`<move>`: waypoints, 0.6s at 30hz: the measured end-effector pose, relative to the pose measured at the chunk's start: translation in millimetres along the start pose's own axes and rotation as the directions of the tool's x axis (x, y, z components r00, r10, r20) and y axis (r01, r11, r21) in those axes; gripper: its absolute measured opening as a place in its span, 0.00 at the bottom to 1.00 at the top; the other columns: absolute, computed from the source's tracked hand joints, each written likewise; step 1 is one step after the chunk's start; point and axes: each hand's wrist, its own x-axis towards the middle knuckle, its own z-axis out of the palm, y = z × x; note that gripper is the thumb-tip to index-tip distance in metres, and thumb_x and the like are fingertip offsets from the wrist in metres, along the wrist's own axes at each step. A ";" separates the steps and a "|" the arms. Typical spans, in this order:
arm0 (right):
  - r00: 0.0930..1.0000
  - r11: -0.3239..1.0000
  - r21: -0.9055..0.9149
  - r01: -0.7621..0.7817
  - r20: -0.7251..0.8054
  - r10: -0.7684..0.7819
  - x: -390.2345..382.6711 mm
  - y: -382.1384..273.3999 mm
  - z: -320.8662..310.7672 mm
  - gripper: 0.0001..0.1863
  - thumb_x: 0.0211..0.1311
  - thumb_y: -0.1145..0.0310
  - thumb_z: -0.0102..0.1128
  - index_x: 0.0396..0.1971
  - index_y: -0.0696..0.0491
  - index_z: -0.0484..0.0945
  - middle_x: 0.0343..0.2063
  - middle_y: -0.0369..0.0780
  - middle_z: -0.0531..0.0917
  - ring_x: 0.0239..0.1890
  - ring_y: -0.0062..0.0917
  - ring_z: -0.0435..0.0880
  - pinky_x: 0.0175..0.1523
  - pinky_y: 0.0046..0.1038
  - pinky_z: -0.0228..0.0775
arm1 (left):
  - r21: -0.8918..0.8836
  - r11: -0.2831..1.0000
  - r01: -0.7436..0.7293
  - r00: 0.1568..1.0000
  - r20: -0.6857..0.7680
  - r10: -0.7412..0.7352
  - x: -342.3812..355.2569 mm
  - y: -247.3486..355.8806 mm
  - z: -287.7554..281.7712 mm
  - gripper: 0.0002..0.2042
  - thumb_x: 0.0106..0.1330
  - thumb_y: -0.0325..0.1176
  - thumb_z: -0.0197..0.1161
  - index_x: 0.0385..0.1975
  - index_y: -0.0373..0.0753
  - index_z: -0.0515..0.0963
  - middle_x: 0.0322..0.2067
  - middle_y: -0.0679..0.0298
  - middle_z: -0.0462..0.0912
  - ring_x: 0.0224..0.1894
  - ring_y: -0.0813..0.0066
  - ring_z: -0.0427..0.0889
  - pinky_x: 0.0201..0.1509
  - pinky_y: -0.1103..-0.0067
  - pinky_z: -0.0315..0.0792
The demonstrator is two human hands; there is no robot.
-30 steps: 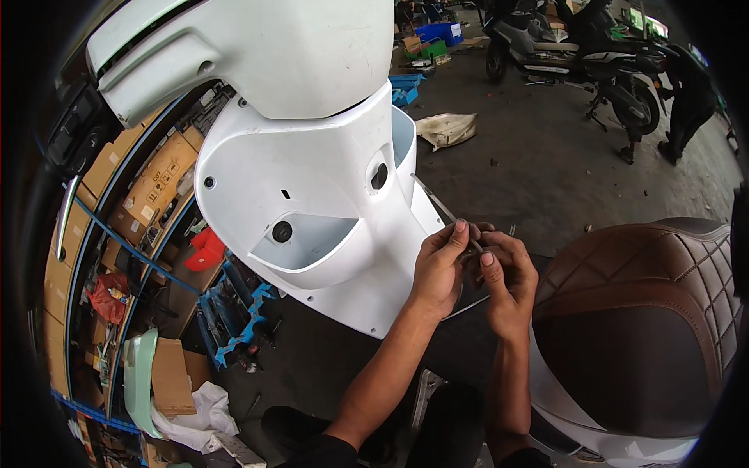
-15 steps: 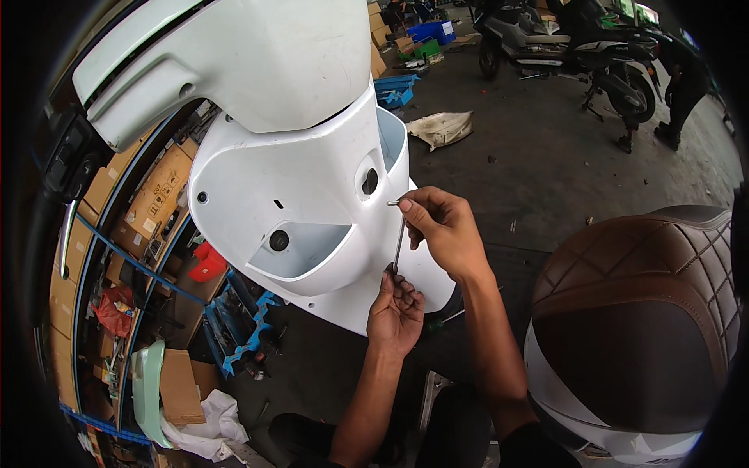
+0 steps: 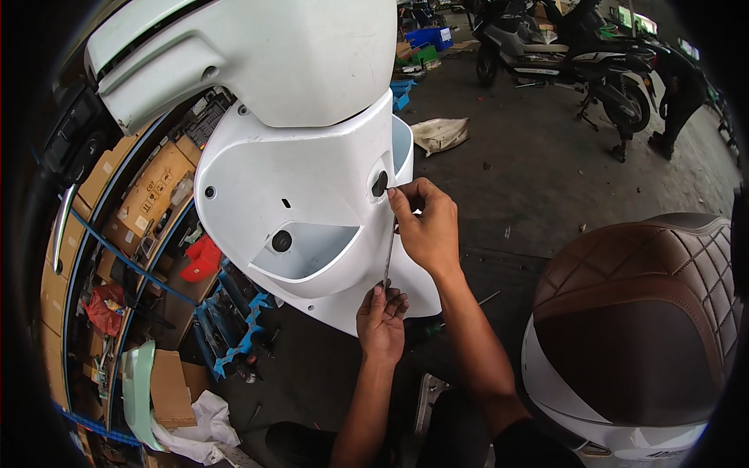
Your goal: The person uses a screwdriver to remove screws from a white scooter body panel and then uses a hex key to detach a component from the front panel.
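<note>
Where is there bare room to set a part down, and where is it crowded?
Mostly bare floor lies between the pale crumpled sheet and the brown seat. Crowded: the shelves of boxes, and at the white panel, where left hand, right hand and thin rod are.

The white scooter panel looks like smooth plastic with a soft gloss. The thin rod in front of it seems to be metal, a little dull. On the right, the seat has a quilted, leather-like cover with low sheen. On the left, the lever is shiny metal and the large box is matt cardboard.
</note>
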 end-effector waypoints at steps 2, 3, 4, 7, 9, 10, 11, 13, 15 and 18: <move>0.997 0.997 0.009 -0.074 0.026 0.074 1.1 0.4 1.8 0.13 0.71 0.67 0.66 0.31 0.63 0.82 0.21 0.40 0.85 0.20 0.19 0.81 0.27 0.25 0.74 | 0.101 0.962 -0.253 0.967 0.039 0.251 -10.0 10.9 -7.0 0.11 0.76 0.33 0.64 0.49 0.32 0.82 0.35 0.59 0.87 0.38 0.69 0.86 0.47 0.72 0.81; 0.995 0.995 0.021 -0.094 0.039 0.093 1.3 1.0 2.5 0.13 0.71 0.67 0.66 0.31 0.64 0.82 0.20 0.39 0.84 0.19 0.19 0.81 0.27 0.25 0.74 | 0.176 0.904 -0.389 0.921 0.068 0.383 -14.1 17.0 -9.6 0.11 0.76 0.31 0.64 0.50 0.30 0.81 0.35 0.57 0.87 0.37 0.69 0.87 0.47 0.71 0.82; 0.987 0.983 0.093 -0.157 0.046 0.153 2.0 0.9 2.9 0.14 0.70 0.67 0.66 0.30 0.64 0.82 0.19 0.40 0.84 0.19 0.19 0.81 0.27 0.26 0.74 | 0.238 0.846 -0.478 0.878 0.099 0.468 -15.7 22.5 -11.1 0.12 0.76 0.30 0.63 0.51 0.29 0.81 0.34 0.55 0.87 0.37 0.68 0.87 0.47 0.70 0.83; 0.969 0.934 0.260 -0.245 0.084 0.231 2.6 0.4 3.8 0.15 0.70 0.67 0.66 0.27 0.64 0.81 0.17 0.40 0.83 0.17 0.20 0.82 0.26 0.26 0.74 | 0.383 0.762 -0.522 0.850 0.153 0.505 -15.3 35.2 -13.1 0.13 0.76 0.32 0.64 0.50 0.26 0.80 0.31 0.53 0.87 0.33 0.67 0.88 0.45 0.70 0.84; 0.974 0.934 0.277 -0.227 0.075 0.214 3.3 -0.5 4.0 0.16 0.70 0.67 0.66 0.26 0.64 0.81 0.17 0.39 0.83 0.17 0.19 0.81 0.25 0.24 0.74 | 0.410 0.814 -0.411 0.911 0.145 0.387 -10.9 38.5 -13.8 0.14 0.77 0.34 0.64 0.48 0.26 0.80 0.29 0.54 0.87 0.33 0.67 0.88 0.44 0.70 0.83; 0.974 0.943 0.243 -0.225 0.075 0.213 3.0 -0.8 4.0 0.16 0.70 0.67 0.66 0.26 0.64 0.80 0.17 0.39 0.82 0.17 0.19 0.81 0.25 0.25 0.74 | 0.486 0.771 -0.410 0.912 0.215 0.350 -7.6 39.8 -14.1 0.16 0.77 0.38 0.63 0.43 0.25 0.81 0.28 0.55 0.86 0.31 0.68 0.87 0.41 0.72 0.83; 0.976 0.938 0.272 -0.216 0.081 0.202 4.0 -1.4 3.8 0.16 0.70 0.67 0.66 0.26 0.64 0.80 0.17 0.39 0.82 0.17 0.19 0.81 0.25 0.25 0.74 | 0.517 0.721 -0.461 0.887 0.280 0.367 -6.1 40.8 -14.4 0.16 0.78 0.38 0.62 0.41 0.25 0.80 0.27 0.55 0.86 0.31 0.69 0.86 0.41 0.72 0.83; 0.972 0.926 0.298 -0.233 0.095 0.215 4.7 -2.0 3.2 0.16 0.70 0.67 0.67 0.26 0.64 0.80 0.17 0.39 0.82 0.17 0.19 0.81 0.24 0.25 0.74 | 0.537 0.632 -0.558 0.827 0.420 0.374 -4.6 43.0 -13.3 0.17 0.78 0.39 0.62 0.38 0.26 0.80 0.26 0.57 0.85 0.29 0.70 0.85 0.40 0.73 0.82; 0.960 0.906 0.320 -0.277 0.122 0.251 5.0 -2.0 2.7 0.15 0.71 0.68 0.65 0.26 0.62 0.78 0.18 0.38 0.80 0.17 0.19 0.78 0.25 0.25 0.73 | 0.494 0.627 -0.602 0.798 0.385 0.463 -6.4 48.1 -7.8 0.17 0.79 0.38 0.59 0.34 0.27 0.79 0.23 0.60 0.81 0.24 0.74 0.81 0.34 0.75 0.80; 0.949 0.875 0.368 -0.316 0.143 0.282 5.8 -2.5 2.7 0.15 0.71 0.68 0.64 0.24 0.61 0.77 0.18 0.38 0.79 0.16 0.20 0.78 0.23 0.25 0.72 | 0.444 0.543 -0.713 0.698 0.384 0.604 -11.1 71.3 12.6 0.17 0.80 0.36 0.58 0.33 0.26 0.78 0.20 0.62 0.77 0.20 0.77 0.78 0.27 0.79 0.75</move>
